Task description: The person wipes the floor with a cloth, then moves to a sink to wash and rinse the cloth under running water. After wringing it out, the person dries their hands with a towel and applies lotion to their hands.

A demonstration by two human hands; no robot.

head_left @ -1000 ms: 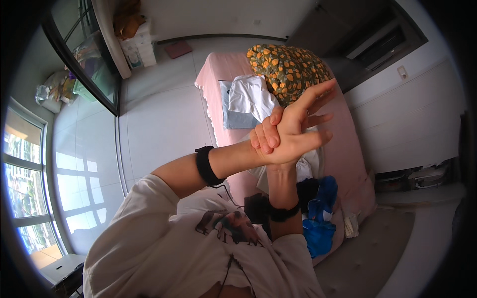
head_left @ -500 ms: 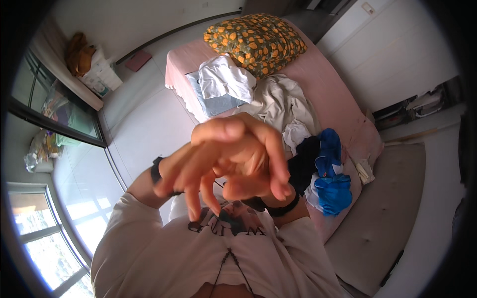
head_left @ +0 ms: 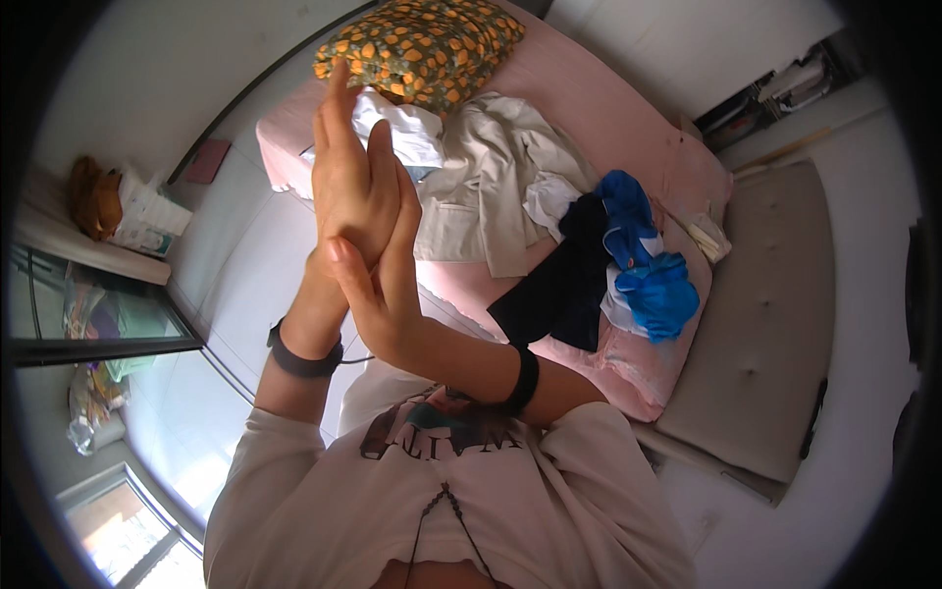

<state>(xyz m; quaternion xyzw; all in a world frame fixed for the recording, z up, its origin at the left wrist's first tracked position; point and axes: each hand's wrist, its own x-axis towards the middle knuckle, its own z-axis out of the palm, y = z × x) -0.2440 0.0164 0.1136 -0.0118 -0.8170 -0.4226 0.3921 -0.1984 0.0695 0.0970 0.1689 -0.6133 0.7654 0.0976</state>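
My left hand (head_left: 345, 196) is raised in front of me with its fingers stretched upward and its thumb standing a little apart. Pressed against it from the right is my right hand (head_left: 397, 294), whose thumb lies across the base of the left hand near the wrist. Most of the right fingers are hidden behind the left hand. No object shows in either hand. Dark bands circle both wrists: a watch-like band (head_left: 306, 355) on the left, a black band (head_left: 525, 378) on the right.
Beyond my hands is a pink-covered bed (head_left: 456, 285) with beige trousers or jacket-like cloth (head_left: 481, 177), white cloth (head_left: 412, 128), dark clothing (head_left: 559, 285), blue clothing (head_left: 662, 294) and a patterned pillow (head_left: 422, 49). A grey padded panel (head_left: 756, 314) lies right; a glass door (head_left: 98, 304) stands left.
My hands were loosely crossed with curled, spread fingers; now they are pressed together, the left fingers pointing up. The view has shifted, and the bed sits higher and further left.
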